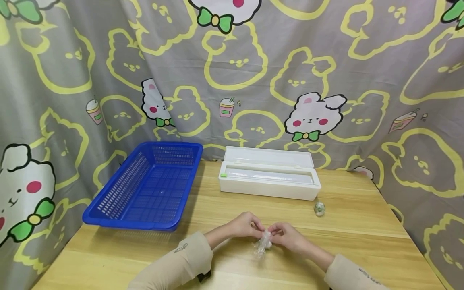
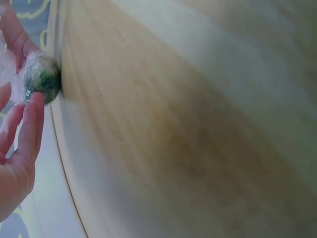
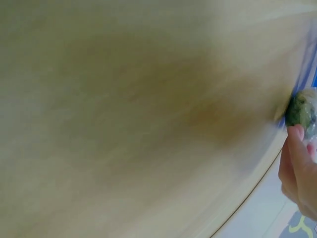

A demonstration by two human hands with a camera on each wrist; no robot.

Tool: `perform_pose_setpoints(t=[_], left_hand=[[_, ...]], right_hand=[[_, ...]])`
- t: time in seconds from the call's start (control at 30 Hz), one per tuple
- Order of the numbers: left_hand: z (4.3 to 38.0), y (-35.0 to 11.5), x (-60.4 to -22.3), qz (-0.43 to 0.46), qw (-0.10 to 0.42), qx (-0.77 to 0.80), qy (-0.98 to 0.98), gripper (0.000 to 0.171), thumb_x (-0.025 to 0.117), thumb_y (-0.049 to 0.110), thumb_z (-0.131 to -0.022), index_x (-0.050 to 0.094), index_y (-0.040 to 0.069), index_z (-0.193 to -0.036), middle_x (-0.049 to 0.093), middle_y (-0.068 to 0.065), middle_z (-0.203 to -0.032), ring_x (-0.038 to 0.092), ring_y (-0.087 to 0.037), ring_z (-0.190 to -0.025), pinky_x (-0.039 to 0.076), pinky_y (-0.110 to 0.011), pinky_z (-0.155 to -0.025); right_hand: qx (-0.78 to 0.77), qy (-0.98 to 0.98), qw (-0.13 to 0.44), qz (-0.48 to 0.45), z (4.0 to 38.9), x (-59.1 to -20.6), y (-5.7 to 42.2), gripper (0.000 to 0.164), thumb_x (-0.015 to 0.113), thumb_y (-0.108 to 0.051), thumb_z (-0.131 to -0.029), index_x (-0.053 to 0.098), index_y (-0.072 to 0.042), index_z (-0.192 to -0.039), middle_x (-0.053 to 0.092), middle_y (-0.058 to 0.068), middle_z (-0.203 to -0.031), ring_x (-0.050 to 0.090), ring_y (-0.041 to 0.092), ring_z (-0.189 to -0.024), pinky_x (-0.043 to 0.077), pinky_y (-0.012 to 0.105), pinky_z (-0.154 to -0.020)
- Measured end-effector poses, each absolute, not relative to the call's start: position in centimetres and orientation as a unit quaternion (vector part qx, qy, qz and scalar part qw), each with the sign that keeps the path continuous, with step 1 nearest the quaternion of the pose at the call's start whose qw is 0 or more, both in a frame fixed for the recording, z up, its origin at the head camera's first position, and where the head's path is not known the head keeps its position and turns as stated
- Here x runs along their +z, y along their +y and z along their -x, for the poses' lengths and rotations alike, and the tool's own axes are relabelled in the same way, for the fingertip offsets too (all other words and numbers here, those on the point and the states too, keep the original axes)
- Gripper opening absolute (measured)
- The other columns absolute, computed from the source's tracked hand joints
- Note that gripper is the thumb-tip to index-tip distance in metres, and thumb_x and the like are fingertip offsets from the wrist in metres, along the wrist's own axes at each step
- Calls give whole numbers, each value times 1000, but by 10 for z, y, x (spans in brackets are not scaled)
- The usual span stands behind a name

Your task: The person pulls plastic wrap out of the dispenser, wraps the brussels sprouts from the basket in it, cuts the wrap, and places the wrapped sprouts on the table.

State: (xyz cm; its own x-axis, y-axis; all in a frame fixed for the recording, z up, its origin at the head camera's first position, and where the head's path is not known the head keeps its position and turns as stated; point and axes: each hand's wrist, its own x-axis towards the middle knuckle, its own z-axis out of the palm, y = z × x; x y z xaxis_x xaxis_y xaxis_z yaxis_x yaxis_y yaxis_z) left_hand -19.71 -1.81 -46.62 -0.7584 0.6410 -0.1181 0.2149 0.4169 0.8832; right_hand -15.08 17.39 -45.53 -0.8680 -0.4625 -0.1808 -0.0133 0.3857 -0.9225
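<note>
Over the front middle of the table, both hands work on a small green-and-white ball [image 2: 43, 82] wrapped in clear cling film [image 1: 262, 247]. My left hand [image 1: 246, 224] pinches the gathered film from the left, one fingertip against the ball in the left wrist view. From the other side my right hand [image 1: 288, 237] pinches the film between thumb and fingers. The right wrist view catches only part of the ball [image 3: 301, 113], above the right fingertips. Loose, crumpled film hangs toward the near side of the table.
A second wrapped ball [image 1: 319, 208] lies to the right, by the corner of a long white cling film box [image 1: 268, 191] with its lid [image 1: 268, 156] raised. A large blue plastic basket [image 1: 130, 223] stands at the left. Behind the table [image 1: 355, 257] hangs a patterned grey curtain [image 1: 253, 84].
</note>
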Motion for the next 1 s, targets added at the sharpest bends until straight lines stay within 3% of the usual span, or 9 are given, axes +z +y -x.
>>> perform_pose_setpoints(t=[0.2, 0.47, 0.67, 0.83, 1.0], left_hand=[[195, -16, -462, -282, 215, 462, 813, 13, 76, 3, -69, 66, 1, -77, 66, -3, -76, 58, -2, -65, 49, -15, -62], [192, -15, -457, -322, 210, 398, 833, 25, 80, 10, -66, 62, 3, -81, 61, 4, -75, 56, 0, -65, 48, -14, -61], [187, -6, -453, -395, 130, 232, 879, 43, 84, 30, -60, 53, 10, -82, 47, 11, -73, 41, 0, -63, 39, -10, -56], [183, -2, -452, -401, 93, 181, 893, 41, 83, 29, -62, 50, 11, -78, 44, 10, -72, 39, 0, -63, 37, -9, -55], [182, -2, -452, -420, 74, 154, 891, 37, 80, 32, -65, 53, 12, -79, 45, 9, -73, 39, 0, -64, 36, -8, -56]], right_hand=[[-530, 807, 212, 151, 153, -456, 173, 37, 58, -19, -88, 53, 13, -107, 61, 11, -99, 58, 21, -90, 49, 36, -80], [-501, 835, 154, 170, 150, -460, 168, 25, 62, -5, -81, 55, 13, -97, 61, 11, -89, 57, 19, -79, 49, 24, -70], [-481, 853, 122, 163, 149, -462, 167, 16, 62, -4, -81, 57, 7, -91, 59, 5, -82, 54, 15, -74, 47, 19, -65], [-464, 853, 122, 203, 146, -461, 170, 32, 68, -9, -78, 52, 9, -99, 56, 7, -84, 52, 10, -71, 46, 19, -61], [-366, 896, 71, 243, 141, -464, 170, 46, 76, -19, -70, 51, 4, -101, 49, 3, -86, 44, 7, -68, 42, 20, -57]])
